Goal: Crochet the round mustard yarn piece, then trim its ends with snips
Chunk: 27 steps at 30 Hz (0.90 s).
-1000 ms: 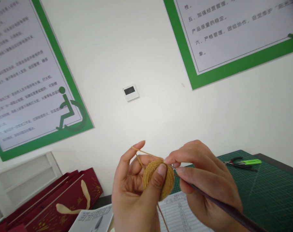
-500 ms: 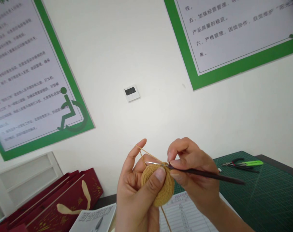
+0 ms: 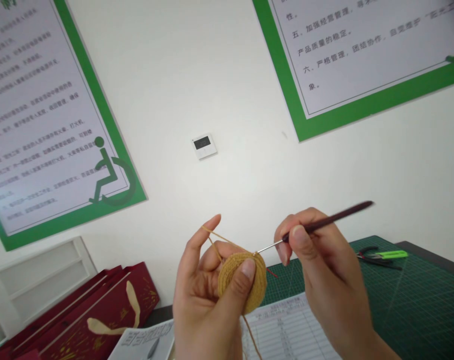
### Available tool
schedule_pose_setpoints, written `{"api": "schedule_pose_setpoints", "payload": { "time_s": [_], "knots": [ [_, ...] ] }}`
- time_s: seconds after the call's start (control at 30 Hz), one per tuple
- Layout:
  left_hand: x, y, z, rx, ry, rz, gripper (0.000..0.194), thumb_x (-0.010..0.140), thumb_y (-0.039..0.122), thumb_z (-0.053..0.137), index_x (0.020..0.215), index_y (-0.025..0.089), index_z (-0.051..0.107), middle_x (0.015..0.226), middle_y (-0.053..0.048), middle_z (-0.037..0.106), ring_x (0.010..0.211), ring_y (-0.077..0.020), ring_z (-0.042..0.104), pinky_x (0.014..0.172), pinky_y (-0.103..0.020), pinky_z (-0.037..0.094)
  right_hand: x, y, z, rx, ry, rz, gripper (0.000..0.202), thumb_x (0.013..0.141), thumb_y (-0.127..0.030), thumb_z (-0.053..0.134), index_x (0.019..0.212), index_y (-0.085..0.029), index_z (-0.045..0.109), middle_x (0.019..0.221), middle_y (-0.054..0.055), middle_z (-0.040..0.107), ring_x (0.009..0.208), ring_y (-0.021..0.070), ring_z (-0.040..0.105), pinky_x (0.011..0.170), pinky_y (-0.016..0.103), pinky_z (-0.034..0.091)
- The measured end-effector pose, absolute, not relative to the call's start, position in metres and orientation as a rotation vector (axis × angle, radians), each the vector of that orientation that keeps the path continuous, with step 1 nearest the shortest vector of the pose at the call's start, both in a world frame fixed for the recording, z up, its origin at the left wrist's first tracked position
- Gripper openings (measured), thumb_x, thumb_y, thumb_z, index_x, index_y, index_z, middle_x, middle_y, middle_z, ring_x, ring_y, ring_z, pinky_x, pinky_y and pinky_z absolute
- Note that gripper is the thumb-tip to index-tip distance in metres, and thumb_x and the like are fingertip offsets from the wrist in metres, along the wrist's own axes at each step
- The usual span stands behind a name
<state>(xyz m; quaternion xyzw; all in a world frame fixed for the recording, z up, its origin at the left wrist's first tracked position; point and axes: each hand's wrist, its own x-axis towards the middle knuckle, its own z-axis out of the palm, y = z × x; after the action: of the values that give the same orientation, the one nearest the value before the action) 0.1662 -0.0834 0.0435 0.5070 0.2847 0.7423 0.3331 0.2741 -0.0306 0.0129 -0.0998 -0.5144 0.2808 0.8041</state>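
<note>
A round mustard-yellow crochet piece point(image 3: 232, 272) is pinched in my left hand point(image 3: 208, 295), thumb pressed on its face. Yellow yarn point(image 3: 227, 238) loops over the raised left index finger and runs to the top edge of the piece. My right hand point(image 3: 320, 270) grips a crochet hook point(image 3: 335, 216) by its dark handle, which slants up to the right. The hook's thin metal tip meets the upper right edge of the piece; whether it sits inside a stitch is too small to tell. A yarn tail point(image 3: 252, 335) hangs below.
Under my hands lie a printed sheet point(image 3: 287, 325) and a green cutting mat point(image 3: 410, 305). Pliers with green handles point(image 3: 392, 254) rest on the mat. Dark red gift bags point(image 3: 110, 300) and a booklet point(image 3: 140, 342) are at left. A thermostat point(image 3: 203, 146) is on the wall.
My right hand has moved right and turned, so the hook's handle now points up instead of slightly down. The metal shaft has drawn back to the right edge of the piece.
</note>
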Motion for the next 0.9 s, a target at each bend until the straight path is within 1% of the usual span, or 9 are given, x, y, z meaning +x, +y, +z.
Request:
{"api": "schedule_pose_setpoints", "payload": {
  "time_s": [0.07, 0.17, 0.27, 0.4, 0.5, 0.57, 0.67, 0.77, 0.9],
  "knots": [
    [0.165, -0.084, 0.043, 1.297, 0.728, 1.907, 0.058, 0.075, 0.007, 0.079, 0.128, 0.026, 0.064, 0.070, 0.001, 0.065, 0.060, -0.0077, 0.057, 0.058, -0.014, 0.048, 0.275, -0.028, 0.019, -0.131, -1.092, 0.953, 0.032, 0.099, -0.040, 0.054, 0.074, -0.020, 0.054, 0.063, -0.004, 0.051, 0.060, 0.0104, 0.046, 0.059, 0.026, 0.038],
    [0.163, -0.082, 0.042, 1.294, 0.687, 1.882, 0.058, 0.074, 0.007, 0.080, 0.127, 0.025, 0.065, 0.070, 0.001, 0.067, 0.063, -0.0090, 0.061, 0.062, -0.016, 0.050, 0.268, -0.025, 0.023, 0.013, -1.089, 1.338, 0.035, 0.094, -0.043, 0.063, 0.071, -0.019, 0.050, 0.066, -0.004, 0.053, 0.063, 0.0095, 0.046, 0.062, 0.023, 0.041],
    [0.164, -0.081, 0.041, 1.288, 0.672, 1.902, 0.057, 0.074, 0.007, 0.080, 0.126, 0.026, 0.066, 0.072, 0.000, 0.068, 0.066, -0.0113, 0.064, 0.066, -0.020, 0.053, 0.259, -0.024, 0.019, 0.115, -1.081, 1.356, 0.029, 0.092, -0.039, 0.066, 0.077, -0.021, 0.049, 0.071, -0.004, 0.056, 0.066, 0.0094, 0.051, 0.065, 0.023, 0.044],
    [0.168, -0.081, 0.040, 1.248, 0.680, 1.960, 0.060, 0.072, 0.005, 0.081, 0.126, 0.025, 0.067, 0.073, 0.001, 0.069, 0.065, -0.0102, 0.064, 0.063, -0.017, 0.052, 0.260, -0.022, 0.013, 0.026, -1.201, 0.633, 0.007, 0.094, -0.020, 0.061, 0.088, -0.024, 0.058, 0.079, -0.002, 0.060, 0.072, 0.0124, 0.058, 0.065, 0.027, 0.048],
    [0.168, -0.082, 0.040, 1.202, 0.634, 1.907, 0.061, 0.071, 0.006, 0.083, 0.127, 0.024, 0.068, 0.073, 0.000, 0.069, 0.066, -0.0102, 0.064, 0.066, -0.019, 0.054, 0.268, -0.019, 0.010, -0.096, -1.303, -0.234, 0.027, 0.079, 0.002, 0.068, 0.092, -0.021, 0.066, 0.084, 0.002, 0.066, 0.075, 0.0153, 0.059, 0.066, 0.033, 0.049],
    [0.165, -0.082, 0.040, 1.142, 0.613, 1.763, 0.063, 0.069, 0.007, 0.085, 0.128, 0.022, 0.068, 0.073, 0.000, 0.068, 0.066, -0.0100, 0.064, 0.066, -0.018, 0.055, 0.270, -0.019, 0.008, -0.041, -1.272, -0.379, 0.031, 0.077, 0.005, 0.067, 0.096, -0.019, 0.068, 0.084, 0.003, 0.067, 0.074, 0.0160, 0.058, 0.066, 0.035, 0.049],
    [0.159, -0.084, 0.042, 1.048, 0.597, 1.565, 0.067, 0.065, 0.007, 0.088, 0.129, 0.019, 0.070, 0.079, -0.001, 0.067, 0.067, -0.0080, 0.063, 0.067, -0.015, 0.054, 0.263, -0.021, 0.004, 0.151, -1.225, 0.071, 0.021, 0.090, -0.005, 0.061, 0.105, -0.019, 0.066, 0.083, 0.004, 0.065, 0.072, 0.0161, 0.059, 0.062, 0.034, 0.050],
    [0.153, -0.084, 0.043, 1.027, 0.567, 1.560, 0.066, 0.064, 0.004, 0.087, 0.127, 0.018, 0.071, 0.082, -0.001, 0.067, 0.065, -0.0065, 0.063, 0.074, -0.017, 0.056, 0.254, -0.025, 0.004, 0.255, -1.067, 0.536, 0.009, 0.098, -0.018, 0.055, 0.102, -0.022, 0.062, 0.078, 0.001, 0.061, 0.071, 0.0157, 0.059, 0.063, 0.033, 0.049],
    [0.151, -0.082, 0.044, 1.031, 0.538, 1.603, 0.057, 0.064, 0.002, 0.085, 0.119, 0.018, 0.075, 0.077, -0.001, 0.066, 0.062, -0.0079, 0.061, 0.063, -0.016, 0.055, 0.257, -0.028, 0.010, 0.263, -0.952, 0.956, 0.019, 0.104, -0.028, 0.045, 0.088, -0.023, 0.055, 0.068, -0.003, 0.054, 0.062, 0.0131, 0.051, 0.060, 0.030, 0.041]
  ]
}}
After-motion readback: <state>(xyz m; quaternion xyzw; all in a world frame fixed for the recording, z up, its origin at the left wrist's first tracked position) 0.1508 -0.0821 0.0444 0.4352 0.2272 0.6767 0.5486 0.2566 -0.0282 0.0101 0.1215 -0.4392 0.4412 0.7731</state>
